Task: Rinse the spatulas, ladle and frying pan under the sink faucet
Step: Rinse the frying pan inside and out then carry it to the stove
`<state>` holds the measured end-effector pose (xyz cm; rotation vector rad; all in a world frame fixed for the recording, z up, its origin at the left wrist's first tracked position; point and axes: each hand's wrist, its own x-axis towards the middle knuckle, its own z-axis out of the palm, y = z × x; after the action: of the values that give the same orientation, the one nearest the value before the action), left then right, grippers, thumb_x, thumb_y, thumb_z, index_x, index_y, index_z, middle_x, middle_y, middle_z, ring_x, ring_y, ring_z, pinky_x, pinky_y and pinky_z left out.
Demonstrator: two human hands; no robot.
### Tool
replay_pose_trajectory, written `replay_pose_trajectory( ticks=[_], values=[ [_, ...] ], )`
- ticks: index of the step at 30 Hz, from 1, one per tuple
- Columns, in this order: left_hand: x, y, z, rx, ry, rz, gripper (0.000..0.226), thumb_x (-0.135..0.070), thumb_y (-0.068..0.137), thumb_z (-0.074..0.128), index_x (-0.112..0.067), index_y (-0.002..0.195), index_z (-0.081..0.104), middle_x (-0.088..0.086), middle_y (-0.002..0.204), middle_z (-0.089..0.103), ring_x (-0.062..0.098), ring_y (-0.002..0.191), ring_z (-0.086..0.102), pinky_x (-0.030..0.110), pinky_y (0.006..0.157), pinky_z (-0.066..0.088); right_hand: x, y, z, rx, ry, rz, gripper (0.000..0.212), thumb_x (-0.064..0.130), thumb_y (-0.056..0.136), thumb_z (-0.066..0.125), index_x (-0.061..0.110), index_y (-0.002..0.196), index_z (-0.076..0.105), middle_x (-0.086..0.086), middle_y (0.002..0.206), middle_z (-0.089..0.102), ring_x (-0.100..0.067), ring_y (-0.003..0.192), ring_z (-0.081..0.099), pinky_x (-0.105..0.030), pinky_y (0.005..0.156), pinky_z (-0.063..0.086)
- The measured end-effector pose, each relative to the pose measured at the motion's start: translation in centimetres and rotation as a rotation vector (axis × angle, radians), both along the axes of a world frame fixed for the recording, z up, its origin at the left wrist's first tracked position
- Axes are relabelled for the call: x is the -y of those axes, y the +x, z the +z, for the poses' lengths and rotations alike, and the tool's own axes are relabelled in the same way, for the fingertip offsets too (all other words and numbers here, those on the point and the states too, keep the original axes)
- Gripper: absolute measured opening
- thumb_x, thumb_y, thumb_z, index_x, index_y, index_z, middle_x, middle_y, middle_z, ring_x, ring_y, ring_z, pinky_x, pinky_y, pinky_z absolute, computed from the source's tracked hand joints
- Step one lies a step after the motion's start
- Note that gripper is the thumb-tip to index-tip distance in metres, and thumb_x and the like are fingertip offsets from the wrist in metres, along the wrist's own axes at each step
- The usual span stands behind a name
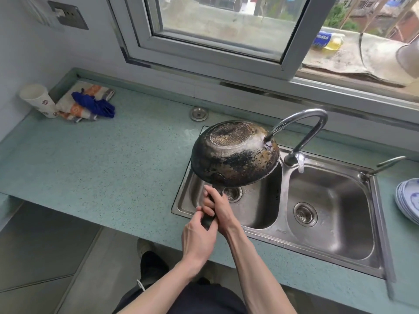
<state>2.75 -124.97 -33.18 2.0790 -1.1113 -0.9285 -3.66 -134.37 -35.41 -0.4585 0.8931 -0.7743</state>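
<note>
The only lettering that comes close to legible is a small stamped brand mark on the front rim of the steel sink (281, 232), between the two basins; it looks like "JIMMO" (the letters are tiny, so the spelling is uncertain). A blue packet (322, 38) on the window ledge carries white print, too blurred to read.

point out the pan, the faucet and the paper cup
pan (235, 155), head view, on its scorched underside
faucet (317, 116), head view, on the top of its curved spout
paper cup (38, 100), head view, on its side wall
</note>
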Motion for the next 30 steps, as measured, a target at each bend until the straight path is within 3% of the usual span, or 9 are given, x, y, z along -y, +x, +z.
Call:
replay_pose_trajectory(
  ticks=[2,4,6,10,15,20,25,30],
  values=[
    [0.6,-0.9,0.1,-0.043,0.032,-0.03,0.015,-0.044,0.091,0.066,-0.032,0.1,0.062,-0.007,0.087,0.074,0.015,0.078,0.07,0.04,0.071,0.057,0.4,-1.2,0.3,-0.008,0.032,-0.027,0.021,0.028,0.097,0.065,0.012,0.085,0.059,0.003,0.054,0.028,-0.01,0.039,0.026,-0.03,0.064,0.051],
    [1.4,-1.7,0.2,-0.267,0.072,-0.017,0.012,-0.035,0.094,0.067,-0.028,0.102,0.062,-0.003,0.083,0.075,0.018,0.065,0.073,0.041,0.061,0.06,0.6,-2.3,0.5,-0.075,0.061,-0.062,0.026,0.031,0.091,0.072,0.007,0.097,0.062,-0.001,0.059,0.038,-0.013,0.045,0.035,-0.033,0.067,0.054],
    [2.2,-2.4,0.2,-0.495,0.142,0.002,0.013,-0.027,0.096,0.068,-0.019,0.105,0.063,0.003,0.082,0.076,0.024,0.06,0.073,0.037,0.055,0.059,0.6,-3.4,0.5,-0.146,0.074,-0.109,0.03,0.033,0.097,0.069,0.004,0.103,0.06,-0.006,0.064,0.047,-0.017,0.05,0.045,-0.036,0.067,0.054],
    [2.8,-3.4,-1.3,-0.673,0.265,-0.05,0.013,-0.021,0.098,0.066,-0.01,0.104,0.061,0.005,0.071,0.069,0.018,0.052,0.06,0.032,0.049,0.048,0.4,-5.4,0.3,-0.274,0.028,-0.1,0.035,0.039,0.103,0.061,0.004,0.102,0.057,-0.012,0.071,0.061,-0.019,0.055,0.055,-0.032,0.057,0.051],
    [3.1,-3.2,-2.0,-0.852,0.465,-0.072,0.025,-0.031,0.1,0.061,-0.009,0.09,0.056,0.003,0.061,0.051,0.016,0.049,0.047,0.03,0.046,0.04,-0.3,-6.6,0.1,-0.268,0.008,-0.028,0.035,0.037,0.107,0.053,0.002,0.103,0.055,-0.008,0.067,0.056,-0.018,0.057,0.047,-0.034,0.07,0.053],
    [2.8,-3.7,-2.9,-0.763,0.424,-0.072,0.043,-0.047,0.104,0.049,-0.01,0.082,0.05,0.005,0.058,0.045,0.018,0.044,0.043,0.03,0.044,0.038,-1.1,-6.2,-0.5,-0.273,0.053,-0.064,0.035,0.037,0.106,0.056,0.002,0.106,0.055,-0.004,0.068,0.052,-0.016,0.056,0.043,-0.035,0.073,0.051],
    [2.5,-3.2,-3.2,-0.713,0.468,-0.021,0.055,-0.059,0.102,0.043,-0.011,0.077,0.052,0.006,0.057,0.047,0.02,0.043,0.044,0.029,0.044,0.039,-2.0,-4.9,-1.0,-0.469,0.064,-0.079,0.043,0.045,0.101,0.061,0.003,0.109,0.06,-0.008,0.077,0.068,-0.018,0.064,0.058,-0.033,0.07,0.054],
    [1.7,-3.0,-4.0,-0.637,0.463,-0.005,0.058,-0.047,0.107,0.041,-0.003,0.074,0.059,0.008,0.051,0.049,0.019,0.037,0.046,0.025,0.039,0.035,-3.4,-3.6,-1.5,-0.588,0.068,-0.123,0.046,0.048,0.099,0.063,0.002,0.108,0.059,-0.003,0.075,0.066,-0.014,0.066,0.058,-0.026,0.067,0.054]
  ],
)
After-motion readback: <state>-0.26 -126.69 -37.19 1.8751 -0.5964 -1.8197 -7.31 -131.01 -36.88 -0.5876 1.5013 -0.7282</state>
